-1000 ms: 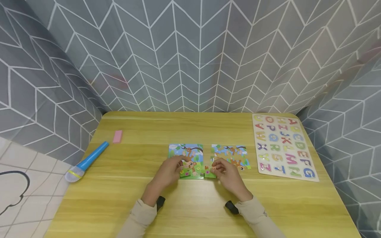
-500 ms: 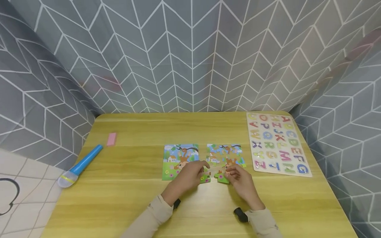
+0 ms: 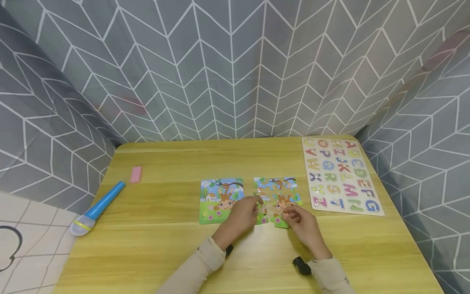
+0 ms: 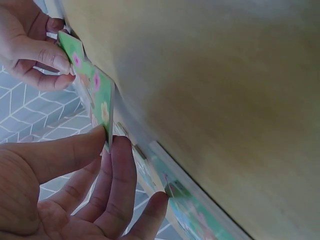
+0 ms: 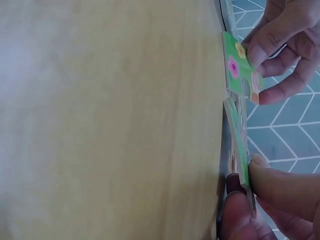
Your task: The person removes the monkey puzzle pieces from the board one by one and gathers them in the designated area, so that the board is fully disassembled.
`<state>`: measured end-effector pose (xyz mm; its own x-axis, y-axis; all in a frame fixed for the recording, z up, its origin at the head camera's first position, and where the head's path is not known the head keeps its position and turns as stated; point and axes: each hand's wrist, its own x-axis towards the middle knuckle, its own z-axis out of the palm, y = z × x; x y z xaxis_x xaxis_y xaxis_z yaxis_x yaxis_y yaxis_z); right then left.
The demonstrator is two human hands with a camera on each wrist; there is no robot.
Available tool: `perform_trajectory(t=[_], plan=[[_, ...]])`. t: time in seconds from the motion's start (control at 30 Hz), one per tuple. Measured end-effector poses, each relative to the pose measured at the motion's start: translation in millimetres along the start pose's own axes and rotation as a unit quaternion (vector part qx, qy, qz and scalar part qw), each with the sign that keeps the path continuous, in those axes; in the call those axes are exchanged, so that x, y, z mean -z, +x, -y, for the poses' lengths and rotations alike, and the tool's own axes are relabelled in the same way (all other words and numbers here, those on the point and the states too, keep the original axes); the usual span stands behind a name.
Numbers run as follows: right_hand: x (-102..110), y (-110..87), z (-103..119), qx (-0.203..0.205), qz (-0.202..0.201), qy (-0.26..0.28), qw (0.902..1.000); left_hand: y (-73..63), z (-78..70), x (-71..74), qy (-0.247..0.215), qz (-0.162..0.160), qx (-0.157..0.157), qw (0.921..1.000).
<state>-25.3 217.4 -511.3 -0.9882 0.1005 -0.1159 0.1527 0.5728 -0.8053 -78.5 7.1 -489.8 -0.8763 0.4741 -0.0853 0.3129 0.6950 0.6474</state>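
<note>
In the head view my left hand (image 3: 240,216) pinches a green puzzle piece (image 3: 262,219) with flowers between thumb and fingers. My right hand (image 3: 302,226) pinches another green-edged puzzle piece (image 3: 281,223) close beside it. Both pieces lie just below a partly joined monkey puzzle (image 3: 277,185). From the left wrist, pink and pale flowers show on the left piece (image 4: 102,95), tilted up from the table. The right wrist view shows the right piece (image 5: 240,135) nearly edge-on, its end close to the left one. Left of the hands lies a matching monkey picture (image 3: 216,196), partly covered by my left hand.
An alphabet board (image 3: 341,175) lies at the table's right rear. At the left are a blue toy microphone (image 3: 99,208) and a pink block (image 3: 136,174). A patterned grey curtain (image 3: 235,73) hangs behind the wooden table (image 3: 154,245).
My left hand has moved right, off the monkey picture, carrying its piece. My right hand has also shifted right with its piece, to below the partly joined puzzle. The head view has turned slightly.
</note>
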Motion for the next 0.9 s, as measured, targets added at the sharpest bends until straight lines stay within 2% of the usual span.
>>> perform_trajectory(t=[0.17, 0.37, 0.53, 0.9], plan=[[0.7, 0.8, 3.1, 0.004, 0.005, -0.017, 0.9998, 2.0, -1.7, -1.9, 0.036, -0.005, -0.003, 0.9993], [0.5, 1.3, 3.9, 0.017, 0.006, -0.035, 0.9992, 2.1, -2.7, -3.6, 0.089, -0.024, -0.028, 0.9954], [-0.5, 1.0, 2.8, 0.024, 0.006, -0.043, 0.9988, 1.4, -3.0, -3.7, 0.092, -0.03, -0.039, 0.9946], [-2.3, 1.4, 1.7, 0.011, 0.012, -0.048, 0.9987, 0.9, -0.9, -5.8, 0.114, -0.03, -0.05, 0.9918]])
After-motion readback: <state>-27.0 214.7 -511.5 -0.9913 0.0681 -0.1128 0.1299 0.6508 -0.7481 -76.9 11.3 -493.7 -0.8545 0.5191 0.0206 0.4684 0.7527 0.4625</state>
